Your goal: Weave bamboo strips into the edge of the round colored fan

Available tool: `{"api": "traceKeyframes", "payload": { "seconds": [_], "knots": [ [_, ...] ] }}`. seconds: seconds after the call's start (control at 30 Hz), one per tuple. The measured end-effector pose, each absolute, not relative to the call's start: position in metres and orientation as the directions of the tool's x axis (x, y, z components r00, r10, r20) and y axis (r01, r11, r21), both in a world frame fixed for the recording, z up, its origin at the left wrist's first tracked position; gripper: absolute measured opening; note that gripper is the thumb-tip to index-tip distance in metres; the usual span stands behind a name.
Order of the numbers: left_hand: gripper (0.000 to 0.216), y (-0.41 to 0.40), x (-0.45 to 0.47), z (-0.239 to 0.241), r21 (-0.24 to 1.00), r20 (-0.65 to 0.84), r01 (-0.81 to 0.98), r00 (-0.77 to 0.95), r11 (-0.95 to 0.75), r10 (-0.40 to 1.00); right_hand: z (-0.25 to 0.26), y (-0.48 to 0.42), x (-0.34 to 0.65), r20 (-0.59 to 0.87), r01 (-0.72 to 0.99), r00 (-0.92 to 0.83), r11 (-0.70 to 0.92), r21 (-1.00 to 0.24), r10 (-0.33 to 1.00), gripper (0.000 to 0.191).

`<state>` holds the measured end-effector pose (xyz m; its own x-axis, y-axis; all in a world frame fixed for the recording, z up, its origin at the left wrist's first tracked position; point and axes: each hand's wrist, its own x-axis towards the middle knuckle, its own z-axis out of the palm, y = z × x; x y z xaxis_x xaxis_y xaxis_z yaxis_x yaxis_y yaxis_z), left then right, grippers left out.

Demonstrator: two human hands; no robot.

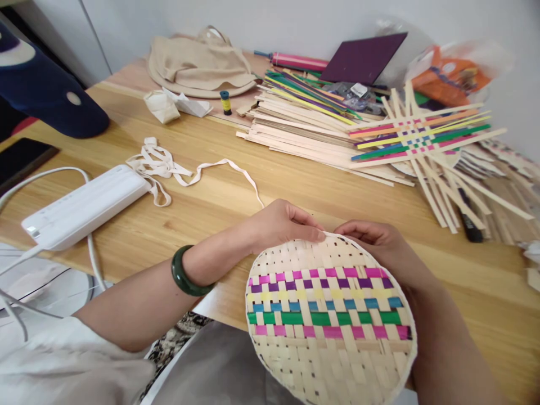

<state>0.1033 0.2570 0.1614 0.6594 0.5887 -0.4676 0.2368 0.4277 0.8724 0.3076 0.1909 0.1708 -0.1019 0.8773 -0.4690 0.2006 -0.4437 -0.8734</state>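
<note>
A round woven bamboo disc (331,320) with pink, purple, yellow, blue and green bands rests tilted against the near table edge. My left hand (280,225), with a green bangle on the wrist, pinches the disc's top rim, where a white ribbon (219,169) runs in from the table. My right hand (375,239) grips the same rim just to the right, fingers curled behind the disc.
On the wooden table (295,185) lie a white power strip (80,205), a pile of plain and coloured bamboo strips (304,112), a half-woven mat (422,138), a beige hat (202,64), a small thread spool (225,102) and a purple board (363,56).
</note>
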Motion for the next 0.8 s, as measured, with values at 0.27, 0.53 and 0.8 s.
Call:
{"api": "traceKeyframes", "payload": {
  "seconds": [0.27,0.53,0.8],
  "knots": [
    [0.019,0.256,0.105,0.158,0.854,-0.499,0.249,0.638,0.457,0.586,0.167,0.193,0.312,-0.311,0.353,-0.05,-0.275,-0.894,0.949,0.02],
    [0.02,0.257,0.106,0.152,0.866,-0.489,0.259,0.617,0.427,0.617,0.17,0.196,0.308,0.45,0.707,-0.299,0.512,-0.488,0.842,0.012],
    [0.02,0.26,0.104,0.148,0.895,-0.445,0.276,0.619,0.351,0.647,0.17,0.19,0.282,0.554,0.697,-0.423,0.648,-0.307,0.717,0.019]
  ]
}}
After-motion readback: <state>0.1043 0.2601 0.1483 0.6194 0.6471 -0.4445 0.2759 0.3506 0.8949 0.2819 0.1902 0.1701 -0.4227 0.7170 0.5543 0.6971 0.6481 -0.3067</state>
